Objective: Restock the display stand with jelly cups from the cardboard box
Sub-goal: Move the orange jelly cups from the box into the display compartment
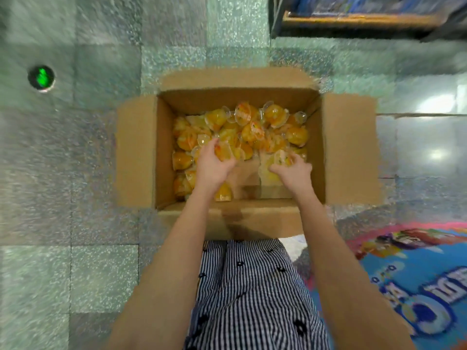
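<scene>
An open cardboard box (136,152) stands on the floor in front of me, flaps spread out. Several orange jelly cups (252,127) lie heaped inside, mostly toward the far and left sides. My left hand (212,165) reaches into the box and its fingers curl round a jelly cup (223,151) in the pile. My right hand (294,170) is also inside the box and grips another jelly cup (281,157) near the right wall. The frame is blurred, so the fingers are not sharp. The display stand is not clearly in view.
Green speckled floor tiles surround the box. A dark-framed shelf base (353,21) sits at the top right. A colourful printed mat or bag (417,274) lies at the lower right. A round dark object with a green mark (41,77) lies on the floor at left.
</scene>
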